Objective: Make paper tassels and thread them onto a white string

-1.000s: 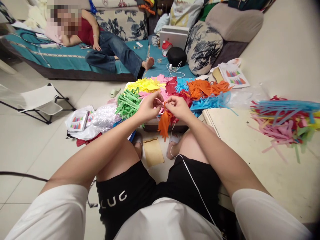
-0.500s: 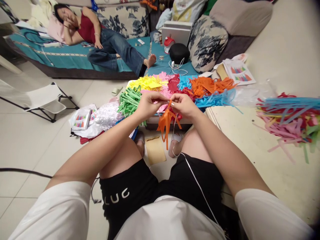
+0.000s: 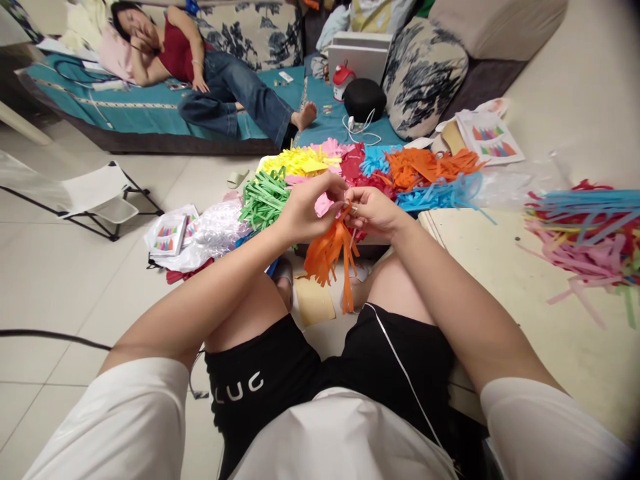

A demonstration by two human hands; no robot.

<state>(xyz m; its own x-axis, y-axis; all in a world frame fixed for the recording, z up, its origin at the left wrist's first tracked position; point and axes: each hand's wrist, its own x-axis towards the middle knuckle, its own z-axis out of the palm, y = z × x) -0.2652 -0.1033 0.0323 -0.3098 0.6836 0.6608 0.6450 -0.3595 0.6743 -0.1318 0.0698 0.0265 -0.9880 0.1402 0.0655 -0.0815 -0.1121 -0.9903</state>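
Observation:
An orange tissue-paper tassel (image 3: 331,253) hangs strips-down between my two hands. My left hand (image 3: 311,208) is closed, its thumb and fingertips pinching near the tassel's top. Against it, my right hand (image 3: 374,212) pinches the small orange loop at the tassel's head from the other side. A thin white cord (image 3: 400,363) runs from near my lap across the black shorts; its upper end is hard to make out by my fingers. Just beyond my hands lie heaps of cut strips: green (image 3: 264,199), yellow (image 3: 300,162), orange (image 3: 430,168) and blue (image 3: 435,193).
A cream tabletop (image 3: 480,280) stands at my right, with multicoloured tassels (image 3: 590,233) at its far side. Plastic wrapping (image 3: 215,230) and printed sheets lie left. A folding chair (image 3: 95,193) stands farther left. A person (image 3: 225,80) lies on the teal sofa (image 3: 135,110).
The orange tassel has turned and spread, showing more of its strips. My left fingers have shifted their pinch, and my right fingers have curled in closer around the loop. The camera view has moved slightly.

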